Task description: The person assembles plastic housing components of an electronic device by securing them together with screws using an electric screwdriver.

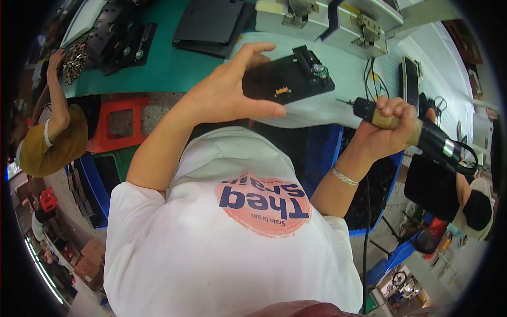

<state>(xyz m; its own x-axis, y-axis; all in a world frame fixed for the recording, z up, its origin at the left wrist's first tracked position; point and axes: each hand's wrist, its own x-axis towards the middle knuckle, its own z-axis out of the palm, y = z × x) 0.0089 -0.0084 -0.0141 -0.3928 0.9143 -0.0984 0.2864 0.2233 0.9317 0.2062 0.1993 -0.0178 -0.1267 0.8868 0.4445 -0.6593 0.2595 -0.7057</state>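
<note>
My left hand (227, 92) is closed around the left end of a flat black panel (264, 79), thumb along the near edge. On the panel lies a small cluster of brass-coloured pieces (282, 92), too small to name. A raised black block (302, 57) and a small round part with green and silver (319, 71) sit at its right end. To the right, my right hand (393, 124) wraps round the taped grip of a black electric screwdriver (438, 142). Its thin bit (345, 101) points left toward the panel and stands apart from it.
Stacked black plates (208, 24) lie on the green table (163, 58) at the far side. Grey metal fixtures with latches (364, 31) stand at the far right. Small metal parts (75, 58) are piled at far left, near another person's hand (55, 61). Blue bins (322, 158) sit below the table edge.
</note>
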